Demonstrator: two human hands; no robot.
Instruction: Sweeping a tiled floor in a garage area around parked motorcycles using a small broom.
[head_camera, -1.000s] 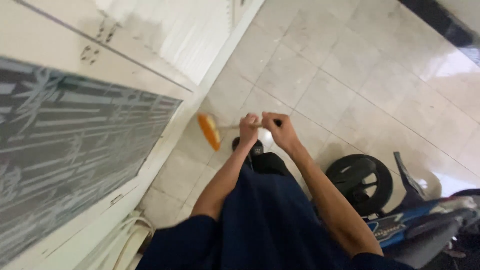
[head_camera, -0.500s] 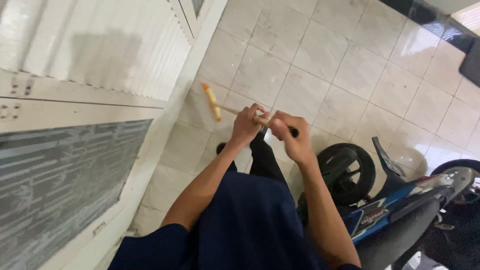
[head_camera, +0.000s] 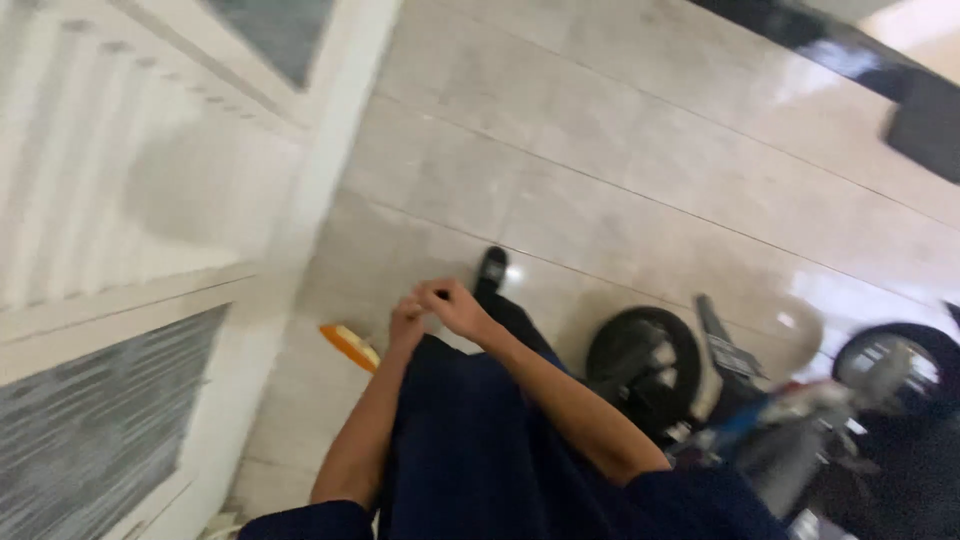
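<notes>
Your two hands sit close together near the middle of the view, in front of your dark blue clothing (head_camera: 480, 440). Your left hand (head_camera: 407, 322) is at about nine o'clock of your right hand (head_camera: 452, 305), the two touching or almost so. The fingers of both look curled in as if round a thin handle, but the frame is blurred and the handle itself does not show, so you cannot tell for sure what each grips.

The broom head (head_camera: 349, 346), orange with a pale edge, lies low on the floor at about eight o'clock of your left hand, just beside your forearm. It rests on the pale tiled floor (head_camera: 620, 170), near the foot of the white door frame (head_camera: 300, 200).

Your dark shoe (head_camera: 490, 268) shows at about one o'clock of your hands. A scooter (head_camera: 700, 390) stands at about four o'clock of your right hand, its black wheel (head_camera: 640, 365) near your right forearm.
</notes>
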